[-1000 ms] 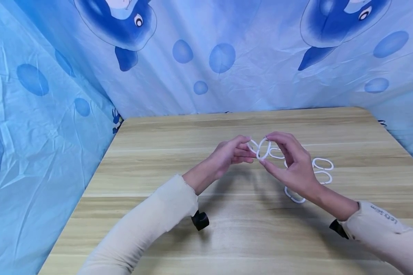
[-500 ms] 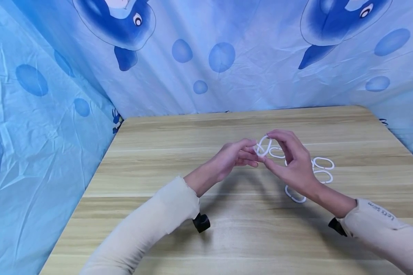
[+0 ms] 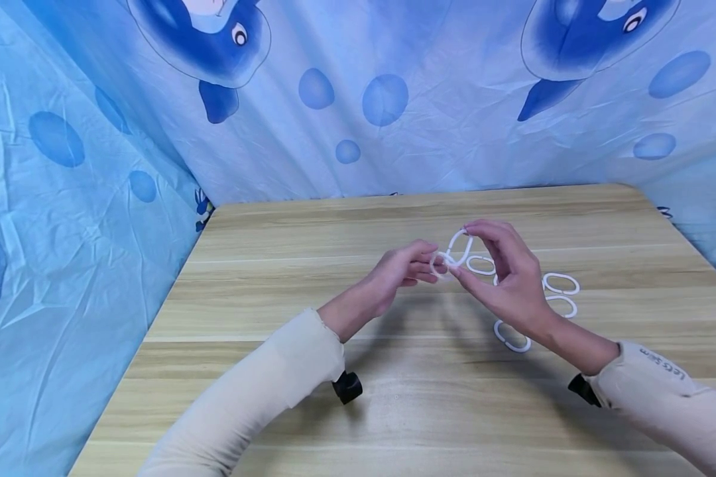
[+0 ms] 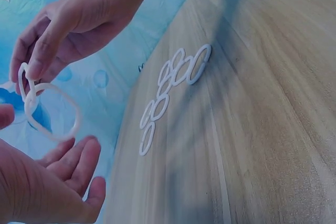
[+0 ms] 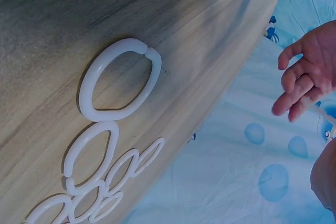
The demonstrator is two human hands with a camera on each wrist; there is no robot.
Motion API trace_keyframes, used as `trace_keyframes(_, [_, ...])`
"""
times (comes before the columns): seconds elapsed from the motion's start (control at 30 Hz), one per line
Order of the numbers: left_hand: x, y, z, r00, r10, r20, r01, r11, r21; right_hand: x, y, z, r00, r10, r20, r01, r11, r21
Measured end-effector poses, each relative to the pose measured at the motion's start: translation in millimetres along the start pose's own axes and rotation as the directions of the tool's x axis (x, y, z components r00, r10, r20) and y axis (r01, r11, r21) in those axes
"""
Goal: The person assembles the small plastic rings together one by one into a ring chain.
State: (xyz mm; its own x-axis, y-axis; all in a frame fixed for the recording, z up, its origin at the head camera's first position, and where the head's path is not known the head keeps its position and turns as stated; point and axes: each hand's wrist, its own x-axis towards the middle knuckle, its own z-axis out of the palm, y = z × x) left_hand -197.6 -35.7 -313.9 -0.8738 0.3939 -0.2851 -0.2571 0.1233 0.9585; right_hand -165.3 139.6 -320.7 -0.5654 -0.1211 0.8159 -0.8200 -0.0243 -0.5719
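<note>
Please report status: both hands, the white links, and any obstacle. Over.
Right hand pinches one white link. Second link hooked through it, hanging. Left hand beside, holding nothing. Other links lie on tabletop, seemingly not in the way.

White oval plastic rings (image 5: 86,95) look smooth and glossy. The tan, wood-grained table (image 3: 394,424) has a faint sheen. Past its far edge, blue printed sheeting (image 3: 256,152) looks creased.

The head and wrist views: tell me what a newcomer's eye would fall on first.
Probably the big blue cartoon sea animals on the backdrop beyond the table. Next, two white rings, seemingly linked, between the left hand and the right hand, which pinches one. Then more white rings lying on the table, partly hidden by the right hand in the head view.
</note>
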Motion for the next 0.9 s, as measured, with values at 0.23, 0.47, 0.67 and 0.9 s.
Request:
trace_keyframes(0.23, [3.5,-1.5,-2.1,0.994,0.016,-0.106,-0.016,1.000,0.002,0.3,-0.4,1.6,1.000,-0.013,0.005,0.013,1.000,0.000])
trace_keyframes(0.47, [5.6,-5.9,-3.6,0.991,0.074,-0.107,-0.076,0.997,-0.008,1.6,-0.5,3.0,1.000,-0.014,0.022,0.014,1.000,-0.010])
trace_keyframes(0.67, [4.9,-7.0,-3.5,0.995,0.096,-0.017,-0.096,0.995,-0.033,2.0,-1.6,3.6,1.000,-0.015,0.026,0.016,1.000,-0.027])
trace_keyframes(0.9, [3.4,-7.5,-4.6,0.991,0.117,0.072,-0.111,0.990,-0.082,2.4,-2.6,3.0,0.999,-0.009,0.033,0.011,0.998,-0.057])
